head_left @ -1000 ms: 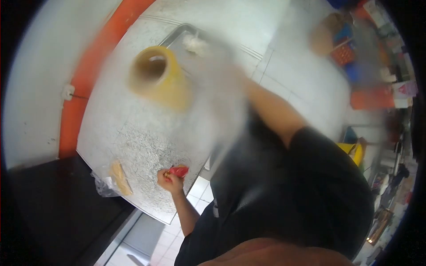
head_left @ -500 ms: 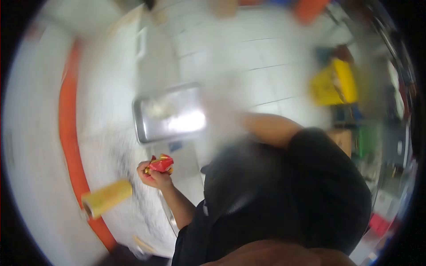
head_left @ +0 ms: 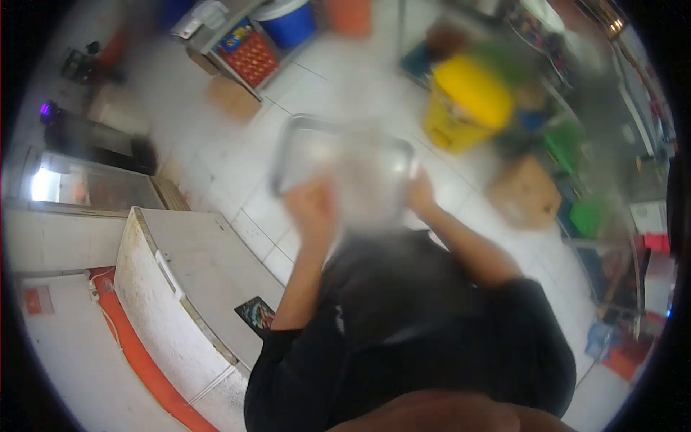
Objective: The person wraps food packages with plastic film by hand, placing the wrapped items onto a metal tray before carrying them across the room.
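A shallow metal tray (head_left: 288, 155) is in front of my body above the tiled floor, its middle smeared by a hazy patch in the view. My right hand (head_left: 420, 193) grips its right rim. At the near left side of the tray, my left hand (head_left: 311, 205) is closed and blurred, overlapping the tray's edge. A faint red patch at its fingers matches the crumpled red packet seen there before; its outline is lost in the blur.
A white chest freezer (head_left: 205, 252) with a dark printed card (head_left: 255, 315) on its lid stands left of me. Ahead are a cardboard piece (head_left: 234, 99), a red crate (head_left: 250, 61) and a blue bucket (head_left: 288, 25). To the right are a yellow bin (head_left: 461, 108) and a cardboard box (head_left: 525, 193).
The tray has left the freezer's side and is now before my body. My left hand has moved up from beside the freezer to the tray. The view has swung to the right.
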Demonstrator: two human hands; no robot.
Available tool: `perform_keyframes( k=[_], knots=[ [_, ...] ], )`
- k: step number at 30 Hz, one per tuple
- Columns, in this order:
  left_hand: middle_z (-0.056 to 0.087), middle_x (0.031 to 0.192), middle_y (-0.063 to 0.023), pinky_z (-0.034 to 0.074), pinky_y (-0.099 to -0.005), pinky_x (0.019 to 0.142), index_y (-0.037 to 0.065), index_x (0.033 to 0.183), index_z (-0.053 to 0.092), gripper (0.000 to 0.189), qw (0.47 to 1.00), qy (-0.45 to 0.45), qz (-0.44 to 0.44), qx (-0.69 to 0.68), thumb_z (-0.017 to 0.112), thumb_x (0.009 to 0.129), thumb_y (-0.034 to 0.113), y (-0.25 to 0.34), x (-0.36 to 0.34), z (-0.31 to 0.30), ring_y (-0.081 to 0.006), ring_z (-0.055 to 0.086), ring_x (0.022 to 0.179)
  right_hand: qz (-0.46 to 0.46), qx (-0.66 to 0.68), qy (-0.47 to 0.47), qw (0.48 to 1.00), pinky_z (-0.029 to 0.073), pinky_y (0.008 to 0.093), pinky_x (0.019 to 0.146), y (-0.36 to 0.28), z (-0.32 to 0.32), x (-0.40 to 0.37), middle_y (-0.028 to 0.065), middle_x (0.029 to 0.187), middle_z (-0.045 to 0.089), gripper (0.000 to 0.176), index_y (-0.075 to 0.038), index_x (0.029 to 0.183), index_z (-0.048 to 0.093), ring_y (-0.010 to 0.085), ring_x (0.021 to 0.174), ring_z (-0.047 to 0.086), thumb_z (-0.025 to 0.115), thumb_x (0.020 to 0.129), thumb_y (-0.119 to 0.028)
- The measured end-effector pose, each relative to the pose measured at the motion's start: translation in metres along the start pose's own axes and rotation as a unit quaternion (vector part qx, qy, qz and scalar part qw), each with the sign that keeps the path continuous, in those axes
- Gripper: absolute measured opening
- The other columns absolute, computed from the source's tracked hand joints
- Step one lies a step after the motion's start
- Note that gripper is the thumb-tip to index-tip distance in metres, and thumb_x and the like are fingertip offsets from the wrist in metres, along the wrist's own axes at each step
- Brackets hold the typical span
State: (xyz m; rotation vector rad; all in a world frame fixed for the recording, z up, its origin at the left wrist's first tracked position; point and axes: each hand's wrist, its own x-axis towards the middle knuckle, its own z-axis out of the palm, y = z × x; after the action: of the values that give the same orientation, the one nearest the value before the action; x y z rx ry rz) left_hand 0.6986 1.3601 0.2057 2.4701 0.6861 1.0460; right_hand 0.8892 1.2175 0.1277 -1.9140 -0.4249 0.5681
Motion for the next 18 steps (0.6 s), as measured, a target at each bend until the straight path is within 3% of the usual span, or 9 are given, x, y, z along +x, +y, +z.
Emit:
perform_keyframes(
  k=[2, 4, 5, 7, 10, 11, 12, 13, 18],
  knots=[
    [0.048, 0.108, -0.0155, 0.034, -0.046, 0.089, 0.004, 0.11, 0.051, 0.059, 0.986, -0.153, -0.061, -0.019, 0.077, 0.07, 0.038, 0.049, 0.081, 0.004, -0.0337, 0.048, 0.104, 0.029, 0.096, 0.004, 0.995, 0.05, 0.039, 0.074, -0.008, -0.015, 0.029, 0.0167, 0.095, 0.061, 0.034, 0.001, 0.114, 0.052, 0.0261, 0.084, 0.061, 0.051, 0.082, -0.009],
    [0.046, 0.118, -0.0166, 0.034, -0.0508, 0.09, 0.008, 0.122, 0.051, 0.073, 0.985, -0.121, 0.121, 0.034, 0.078, 0.064, 0.044, 0.007, 0.102, 0.058, -0.0379, 0.043, 0.112, -0.067, 0.102, 0.026, 0.992, 0.05, 0.0381, 0.073, -0.002, -0.021, 0.062, 0.0152, 0.096, 0.06, 0.036, 0.001, 0.116, 0.052, 0.0239, 0.084, 0.061, 0.048, 0.082, -0.008],
    [0.046, 0.118, -0.0166, 0.034, -0.0508, 0.09, 0.008, 0.122, 0.051, 0.073, 0.984, -0.123, 0.122, 0.034, 0.078, 0.064, 0.044, -0.004, 0.13, 0.085, -0.0379, 0.043, 0.112, -0.064, 0.103, 0.027, 0.992, 0.05, 0.0381, 0.073, -0.011, -0.019, 0.093, 0.0152, 0.096, 0.06, 0.036, 0.001, 0.116, 0.052, 0.0239, 0.084, 0.061, 0.048, 0.082, -0.008],
    [0.033, 0.14, -0.0202, 0.028, -0.0609, 0.097, 0.018, 0.135, 0.046, 0.09, 0.974, -0.219, 0.044, -0.038, 0.08, 0.059, 0.052, -0.012, 0.161, 0.106, -0.0443, 0.03, 0.129, -0.087, 0.072, 0.082, 0.99, 0.05, 0.0382, 0.074, -0.033, -0.021, 0.107, 0.0163, 0.098, 0.06, 0.039, 0.002, 0.119, 0.05, 0.025, 0.085, 0.061, 0.047, 0.081, -0.008],
    [0.012, 0.153, -0.0213, 0.015, -0.07, 0.102, 0.028, 0.141, 0.041, 0.101, 0.951, -0.274, 0.123, 0.078, 0.081, 0.053, 0.056, -0.039, 0.239, 0.111, -0.0484, 0.009, 0.139, -0.033, 0.014, 0.055, 0.998, 0.049, 0.0376, 0.079, -0.058, -0.012, 0.144, 0.0183, 0.104, 0.058, 0.043, 0.001, 0.122, 0.049, 0.0273, 0.09, 0.06, 0.049, 0.08, -0.009],
    [0.004, 0.155, -0.0214, 0.009, -0.0665, 0.108, 0.03, 0.143, 0.038, 0.103, 0.921, -0.374, 0.062, 0.091, 0.082, 0.053, 0.054, -0.039, 0.271, 0.109, -0.0489, 0.007, 0.14, -0.08, -0.009, 0.081, 0.993, 0.047, 0.0395, 0.084, -0.034, -0.003, 0.164, 0.0205, 0.107, 0.057, 0.045, 0.001, 0.123, 0.048, 0.0307, 0.096, 0.058, 0.05, 0.08, -0.01],
    [0.007, 0.155, -0.0216, 0.014, -0.0629, 0.109, 0.03, 0.143, 0.039, 0.101, 0.899, -0.433, 0.021, 0.07, 0.083, 0.054, 0.051, -0.043, 0.296, 0.111, -0.0498, 0.012, 0.138, 0.004, -0.014, 0.081, 0.997, 0.044, 0.0416, 0.09, -0.067, 0.004, 0.165, 0.0217, 0.108, 0.057, 0.044, 0.0, 0.123, 0.048, 0.0328, 0.1, 0.056, 0.05, 0.08, -0.01],
    [0.01, 0.154, -0.0219, 0.018, -0.0592, 0.11, 0.03, 0.142, 0.039, 0.099, 0.871, -0.488, -0.009, 0.049, 0.083, 0.055, 0.047, -0.046, 0.325, 0.114, -0.0506, 0.016, 0.137, -0.006, 0.015, 0.103, 0.995, 0.043, 0.0432, 0.091, -0.028, 0.018, 0.192, 0.0219, 0.109, 0.057, 0.043, 0.001, 0.122, 0.048, 0.0339, 0.101, 0.055, 0.05, 0.081, -0.01],
    [0.029, 0.145, -0.0222, 0.033, -0.0486, 0.106, 0.025, 0.131, 0.053, 0.075, 0.926, -0.356, 0.125, 0.016, 0.08, 0.061, 0.032, -0.117, 0.346, 0.172, -0.045, 0.038, 0.125, -0.014, 0.029, 0.171, 0.985, 0.041, 0.0431, 0.095, -0.098, 0.031, 0.235, 0.0267, 0.109, 0.058, 0.038, 0.002, 0.117, 0.051, 0.0396, 0.107, 0.055, 0.05, 0.081, -0.01]
  ],
)
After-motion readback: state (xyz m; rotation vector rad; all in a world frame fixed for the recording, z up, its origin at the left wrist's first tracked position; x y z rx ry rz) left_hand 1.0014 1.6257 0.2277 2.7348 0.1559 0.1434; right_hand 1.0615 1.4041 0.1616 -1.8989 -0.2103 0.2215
